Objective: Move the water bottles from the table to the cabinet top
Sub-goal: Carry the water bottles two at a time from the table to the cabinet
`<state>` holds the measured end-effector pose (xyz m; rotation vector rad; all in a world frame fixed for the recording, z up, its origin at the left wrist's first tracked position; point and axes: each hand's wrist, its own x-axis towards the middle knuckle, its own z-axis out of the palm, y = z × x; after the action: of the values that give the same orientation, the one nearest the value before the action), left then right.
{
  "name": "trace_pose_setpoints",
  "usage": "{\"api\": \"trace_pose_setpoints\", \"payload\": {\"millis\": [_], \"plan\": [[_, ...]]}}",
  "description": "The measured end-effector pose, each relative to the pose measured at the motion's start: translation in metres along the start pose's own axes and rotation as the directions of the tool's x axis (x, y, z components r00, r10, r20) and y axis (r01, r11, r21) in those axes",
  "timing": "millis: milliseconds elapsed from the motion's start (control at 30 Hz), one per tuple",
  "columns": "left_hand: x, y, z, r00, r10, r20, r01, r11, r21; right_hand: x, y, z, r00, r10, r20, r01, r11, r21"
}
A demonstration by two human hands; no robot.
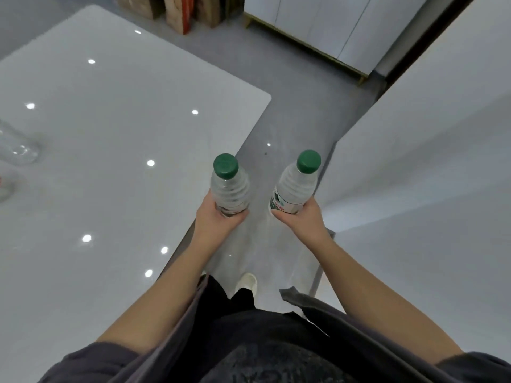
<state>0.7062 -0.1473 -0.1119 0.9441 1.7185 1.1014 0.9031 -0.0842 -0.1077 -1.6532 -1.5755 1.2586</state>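
Note:
My left hand (218, 221) grips a clear water bottle (229, 186) with a green cap, held upright over the table's right edge. My right hand (300, 217) grips a second green-capped water bottle (294, 186) with a white and green label, tilted slightly right, over the floor gap. The glossy white table (110, 161) lies to the left. The white cabinet top (428, 175) lies to the right.
A clear glass object (16, 147) stands at the table's far left edge. A strip of grey floor (290, 111) runs between table and cabinet. White cupboards (331, 26) on a gold base and wooden boxes (182, 9) stand at the back.

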Motion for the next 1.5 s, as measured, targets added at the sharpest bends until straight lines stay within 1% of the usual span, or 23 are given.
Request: {"api": "trace_pose_setpoints", "payload": {"millis": [133,267,333,433,567,633,733,867,1000,1100,1233,1500], "plan": [[0.014,0.035,0.031,0.988,0.105,0.111,-0.104,0.994,-0.008,-0.008,0.000,-0.038,0.989,0.042,-0.139,-0.032,0.997,0.074],[0.034,0.074,0.052,0.950,0.227,0.215,-0.228,0.973,-0.024,-0.009,-0.022,-0.064,0.954,0.049,-0.296,0.002,0.986,0.170],[0.042,0.099,0.060,0.930,0.271,0.248,-0.268,0.962,-0.047,-0.007,-0.040,-0.077,0.933,0.036,-0.358,0.045,0.976,0.215],[0.055,0.141,0.069,0.893,0.366,0.260,-0.345,0.930,-0.126,-0.001,-0.073,-0.099,0.901,-0.024,-0.432,0.140,0.961,0.239],[0.069,0.214,0.065,0.816,0.507,0.278,-0.465,0.861,-0.207,0.007,-0.128,-0.128,0.839,-0.114,-0.533,0.286,0.924,0.252],[0.077,0.249,0.062,0.779,0.571,0.260,-0.522,0.820,-0.235,0.011,-0.158,-0.144,0.820,-0.163,-0.549,0.346,0.905,0.248],[0.084,0.296,0.055,0.743,0.623,0.246,-0.568,0.780,-0.262,0.014,-0.201,-0.169,0.800,-0.222,-0.558,0.403,0.887,0.225],[0.091,0.345,0.047,0.701,0.673,0.237,-0.618,0.739,-0.269,0.012,-0.250,-0.192,0.781,-0.299,-0.549,0.462,0.868,0.184],[0.095,0.379,0.041,0.678,0.690,0.251,-0.636,0.723,-0.269,0.013,-0.277,-0.202,0.755,-0.339,-0.562,0.488,0.862,0.135],[0.101,0.397,0.038,0.666,0.695,0.269,-0.650,0.719,-0.248,0.016,-0.289,-0.207,0.735,-0.364,-0.572,0.501,0.860,0.097],[0.107,0.411,0.036,0.666,0.691,0.280,-0.650,0.723,-0.236,0.023,-0.302,-0.210,0.735,-0.377,-0.563,0.505,0.859,0.086],[0.121,0.418,0.035,0.668,0.687,0.287,-0.651,0.726,-0.222,0.047,-0.307,-0.215,0.726,-0.348,-0.593,0.473,0.879,0.063]]}}
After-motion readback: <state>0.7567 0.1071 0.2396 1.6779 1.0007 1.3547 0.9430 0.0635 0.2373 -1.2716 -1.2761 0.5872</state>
